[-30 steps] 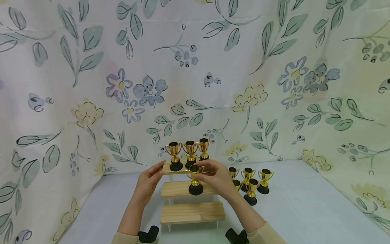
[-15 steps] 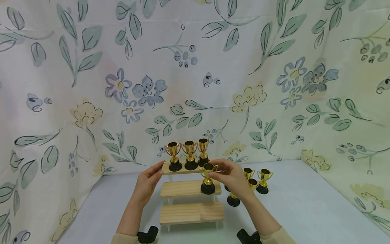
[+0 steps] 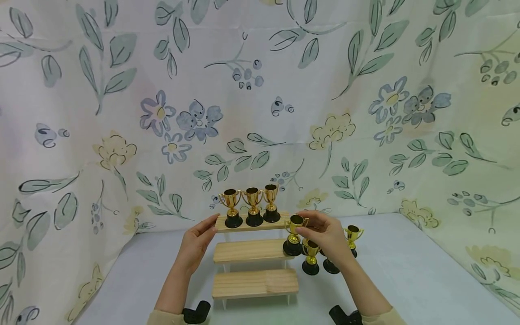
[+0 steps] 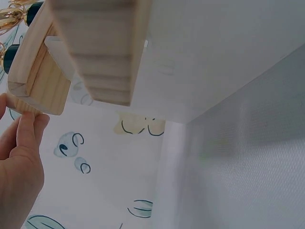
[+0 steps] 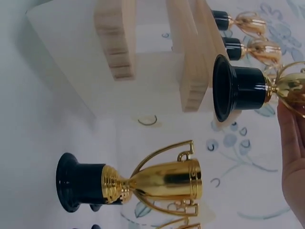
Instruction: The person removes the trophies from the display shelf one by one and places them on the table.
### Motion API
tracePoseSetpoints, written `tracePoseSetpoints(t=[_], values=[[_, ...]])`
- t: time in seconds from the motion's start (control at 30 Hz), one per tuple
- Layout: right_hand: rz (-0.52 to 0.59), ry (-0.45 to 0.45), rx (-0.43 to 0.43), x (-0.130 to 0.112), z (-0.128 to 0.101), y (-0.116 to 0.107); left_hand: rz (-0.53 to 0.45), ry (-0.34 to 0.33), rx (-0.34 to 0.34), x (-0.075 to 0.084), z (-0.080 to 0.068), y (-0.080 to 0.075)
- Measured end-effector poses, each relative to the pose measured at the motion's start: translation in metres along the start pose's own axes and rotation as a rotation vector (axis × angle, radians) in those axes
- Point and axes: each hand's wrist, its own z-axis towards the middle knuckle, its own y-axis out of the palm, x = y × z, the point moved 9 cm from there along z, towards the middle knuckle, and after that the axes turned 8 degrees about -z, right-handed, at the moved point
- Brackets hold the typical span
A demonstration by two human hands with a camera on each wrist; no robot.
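Note:
My right hand (image 3: 328,237) pinches a small gold trophy cup (image 3: 293,239) with a black base, upright near the right end of the middle wooden step. In the right wrist view the held trophy (image 5: 248,89) hangs off any surface, its base rim showing. My left hand (image 3: 194,247) holds the left end of the top step (image 3: 260,225) of a three-tier wooden display stand; in the left wrist view its fingers (image 4: 28,131) touch the underside of that board. Three trophies stand in a row on the top step, the middle one (image 3: 253,205) among them.
Several more trophies stand on the white table right of the stand; the nearest trophy (image 3: 310,259) is close to the steps, others partly hidden behind my right hand. The middle step (image 3: 248,252) and bottom step (image 3: 248,284) bear nothing. A floral cloth (image 3: 260,113) hangs behind.
The right hand has carried its trophy rightward, from over the middle of the stand to past the middle step's right end. The left hand and the three trophies on top stay put.

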Motion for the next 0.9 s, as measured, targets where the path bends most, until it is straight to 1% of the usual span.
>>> tracePoseSetpoints(t=[0.2,0.4,0.63,0.9], values=[[0.005,0.031,0.015,0.006,-0.003,-0.009,-0.004,-0.004,-0.007,0.000,-0.001,0.001],[-0.055,0.061,0.045,0.010,-0.006,-0.023,-0.004,-0.002,-0.011,0.001,-0.002,0.001],[-0.115,0.053,0.066,0.015,-0.006,-0.041,0.012,0.027,-0.015,0.003,-0.001,0.001],[-0.127,0.053,0.070,0.022,-0.007,-0.061,-0.009,0.013,0.002,0.001,0.000,0.001]])
